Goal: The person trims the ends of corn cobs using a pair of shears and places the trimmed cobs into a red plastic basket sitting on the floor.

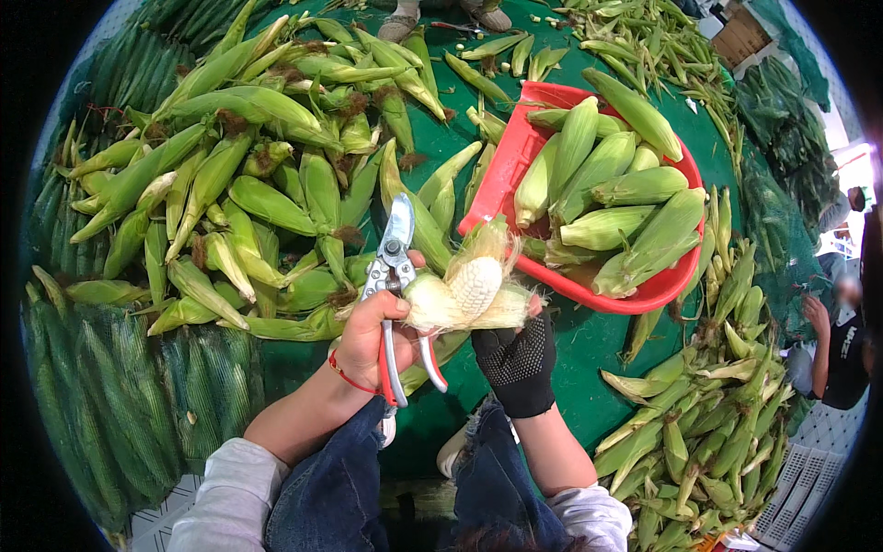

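Observation:
My bare left hand point(378, 330) grips a pair of pruning shears point(390, 269) with silver and red handles, its metal blade pointing away from me. The left thumb rests against the pale stem end of a corn ear point(476, 286). Its husk is peeled back in part, so white kernels show in the middle, with silk around them. My right hand point(517, 366), in a black fingerless glove with pale dots, holds the other end of this ear. Just beyond it stands a red plastic scoop-shaped basket point(493, 186) holding several green husked ears point(597, 172).
A large heap of corn ears point(276, 186) lies at the left on a green sheet point(572, 359). Filled mesh bags point(124, 386) line the left edge. More ears or husks point(697, 421) are piled at the right. Another person's shoes point(400, 24) show at the top; a person point(838, 345) is at the far right.

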{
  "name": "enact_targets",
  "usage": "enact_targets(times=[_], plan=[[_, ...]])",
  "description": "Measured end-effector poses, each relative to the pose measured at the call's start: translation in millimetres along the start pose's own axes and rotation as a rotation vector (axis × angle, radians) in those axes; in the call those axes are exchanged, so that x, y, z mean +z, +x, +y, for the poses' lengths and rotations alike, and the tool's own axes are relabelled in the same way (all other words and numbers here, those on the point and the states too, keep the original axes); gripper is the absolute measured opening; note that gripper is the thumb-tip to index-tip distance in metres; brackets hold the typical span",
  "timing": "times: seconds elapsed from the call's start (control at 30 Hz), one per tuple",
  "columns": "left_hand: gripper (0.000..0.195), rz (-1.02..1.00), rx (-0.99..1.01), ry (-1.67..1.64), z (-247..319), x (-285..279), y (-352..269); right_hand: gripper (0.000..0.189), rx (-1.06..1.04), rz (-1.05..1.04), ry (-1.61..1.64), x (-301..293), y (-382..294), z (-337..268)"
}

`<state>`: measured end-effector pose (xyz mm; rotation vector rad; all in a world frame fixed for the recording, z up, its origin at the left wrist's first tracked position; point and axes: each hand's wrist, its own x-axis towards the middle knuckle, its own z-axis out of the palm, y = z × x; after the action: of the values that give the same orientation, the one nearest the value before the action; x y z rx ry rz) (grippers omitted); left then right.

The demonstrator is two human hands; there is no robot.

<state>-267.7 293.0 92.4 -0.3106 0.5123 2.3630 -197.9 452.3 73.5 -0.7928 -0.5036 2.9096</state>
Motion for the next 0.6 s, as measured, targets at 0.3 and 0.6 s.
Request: enact_targets(times=[0.3, 0.6], plan=[[0.052, -0.075, -0.027, 0.077, 4, -8, -6, 0.084, -0.448, -0.306, -0.828, -56, -3, -15], [0.045, -0.125, -0.176, 0.257, 0, 14, -13, 0.122, -0.3, -0.503, -1.058, -71, 25, 8]])
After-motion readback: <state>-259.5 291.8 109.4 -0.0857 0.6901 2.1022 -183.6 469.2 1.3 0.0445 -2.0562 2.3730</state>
